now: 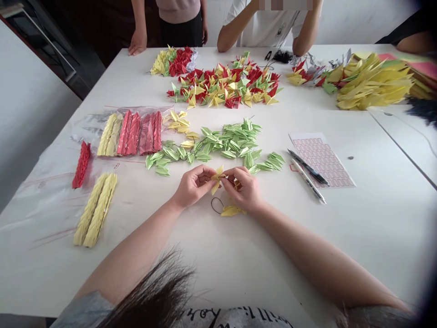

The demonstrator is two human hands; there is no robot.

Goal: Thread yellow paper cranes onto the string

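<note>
Between my fingertips is a yellow folded-paper crane (217, 178), pinched from both sides. My left hand (195, 186) is closed on its left part. From the right, my right hand (243, 187) grips it near a thin dark string; my fingers hide where string and paper meet. Below, a loop of that string (216, 206) lies on the table beside more yellow folded pieces (232, 210), partly under my right hand. Just beyond my hands spreads a pile of green folded-paper pieces (235, 139), with a few yellow ones (179, 122) at its left.
Bagged red and yellow folded strips (129, 133) lie left, with loose yellow bundles (95, 209) nearer. At right are pens (307, 167) on a label sheet (336, 166). Mixed-colour cranes (225, 86) and a yellow stack (375, 84) lie farther back. People (269, 27) are across the table.
</note>
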